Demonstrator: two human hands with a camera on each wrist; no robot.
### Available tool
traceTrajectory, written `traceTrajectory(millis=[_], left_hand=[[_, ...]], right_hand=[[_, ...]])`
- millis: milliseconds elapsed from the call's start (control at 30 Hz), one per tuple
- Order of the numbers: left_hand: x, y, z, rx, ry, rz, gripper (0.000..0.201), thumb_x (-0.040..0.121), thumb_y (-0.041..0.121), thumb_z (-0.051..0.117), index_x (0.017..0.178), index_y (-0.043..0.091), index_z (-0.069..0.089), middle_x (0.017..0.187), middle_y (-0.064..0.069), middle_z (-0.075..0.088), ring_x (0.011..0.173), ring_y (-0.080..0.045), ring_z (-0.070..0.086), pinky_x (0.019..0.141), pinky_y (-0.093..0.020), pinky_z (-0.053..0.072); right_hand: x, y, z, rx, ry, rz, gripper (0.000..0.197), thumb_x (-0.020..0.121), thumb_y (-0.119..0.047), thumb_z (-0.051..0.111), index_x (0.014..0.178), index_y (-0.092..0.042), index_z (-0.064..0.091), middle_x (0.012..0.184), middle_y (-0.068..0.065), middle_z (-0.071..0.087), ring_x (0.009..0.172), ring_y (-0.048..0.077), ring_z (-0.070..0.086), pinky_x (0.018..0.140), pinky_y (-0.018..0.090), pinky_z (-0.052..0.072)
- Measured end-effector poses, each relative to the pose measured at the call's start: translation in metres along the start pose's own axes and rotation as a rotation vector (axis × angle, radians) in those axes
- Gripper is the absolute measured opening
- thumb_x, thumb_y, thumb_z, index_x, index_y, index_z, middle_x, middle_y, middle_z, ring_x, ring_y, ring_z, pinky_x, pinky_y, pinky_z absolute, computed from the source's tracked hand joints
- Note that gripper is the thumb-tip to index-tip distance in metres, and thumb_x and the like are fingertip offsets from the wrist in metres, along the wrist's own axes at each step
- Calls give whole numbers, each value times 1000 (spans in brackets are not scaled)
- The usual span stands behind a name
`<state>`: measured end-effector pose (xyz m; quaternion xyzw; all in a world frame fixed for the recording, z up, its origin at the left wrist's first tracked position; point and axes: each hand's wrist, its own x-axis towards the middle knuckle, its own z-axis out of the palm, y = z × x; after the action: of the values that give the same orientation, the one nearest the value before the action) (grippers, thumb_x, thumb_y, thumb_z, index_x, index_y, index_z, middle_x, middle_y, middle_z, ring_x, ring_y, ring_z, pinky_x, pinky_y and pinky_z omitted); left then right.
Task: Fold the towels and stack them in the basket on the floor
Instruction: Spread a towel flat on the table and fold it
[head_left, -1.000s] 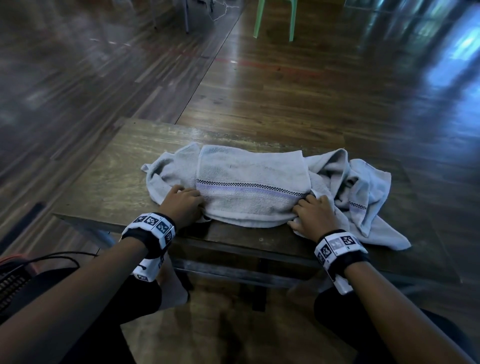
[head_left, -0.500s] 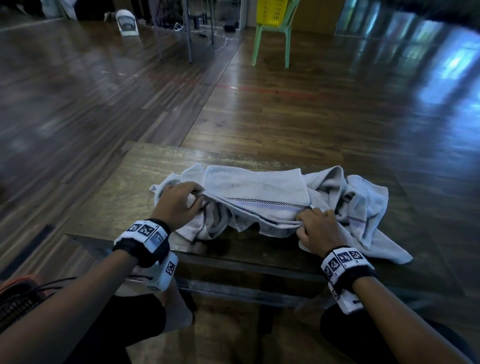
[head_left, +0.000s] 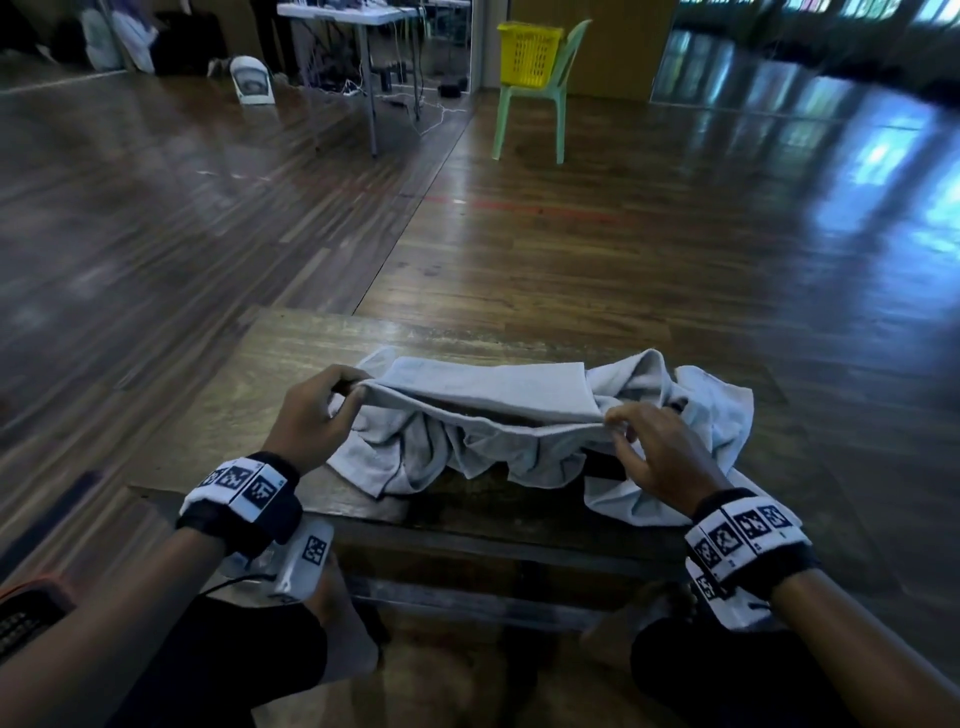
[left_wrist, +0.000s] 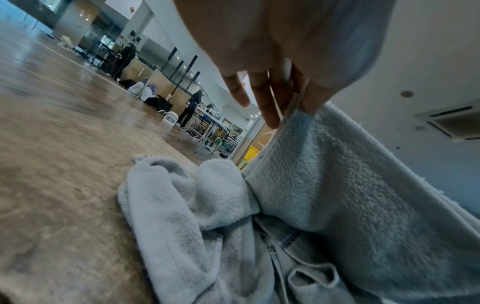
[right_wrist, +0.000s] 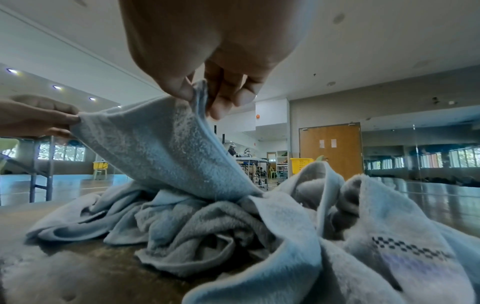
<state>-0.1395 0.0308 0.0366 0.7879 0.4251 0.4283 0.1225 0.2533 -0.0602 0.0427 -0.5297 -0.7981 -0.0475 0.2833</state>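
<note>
A pale grey-blue towel is lifted off the low wooden table by its near edge, the rest sagging in folds. My left hand pinches its left corner between thumb and fingers. My right hand pinches the right corner. A second crumpled towel with a checked stripe lies on the table to the right. No basket on the floor shows near me.
Wooden floor surrounds the table. A yellow basket sits on a green chair far ahead, beside a folding table with cables. An orange-edged dark object lies at my lower left.
Both hands have raised the towel's near edge off the table, so the flat folded towel now hangs in loose folds. My head has tilted up, showing more of the room.
</note>
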Motion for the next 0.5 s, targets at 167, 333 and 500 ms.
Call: traceTrajectory(millis=[167,333,500], left_hand=[[4,8,-9,-85,41,-1,24,88,8,59,93,28,46,89,28,56,81,7,56,71,-6,41],[5,19,-17,-84,47,84,12,88,26,53,93,15,48,90,26,54,80,3,56,69,-16,45],[19,43,-31,-98,118,143,11,88,29,50,94,35,43,93,32,54,79,7,57,71,-11,44]], right_hand=[[6,-4,-14,-26,35,-29,25,86,-22,49,97,-8,65,83,5,67,73,16,60,71,22,43],[10,-5,-34,-37,111,-21,21,87,-21,47,90,-7,62,80,6,62,68,15,56,63,22,44],[15,-12,-61,-32,234,37,21,85,-21,46,90,-7,61,79,7,62,68,17,57,64,25,46]])
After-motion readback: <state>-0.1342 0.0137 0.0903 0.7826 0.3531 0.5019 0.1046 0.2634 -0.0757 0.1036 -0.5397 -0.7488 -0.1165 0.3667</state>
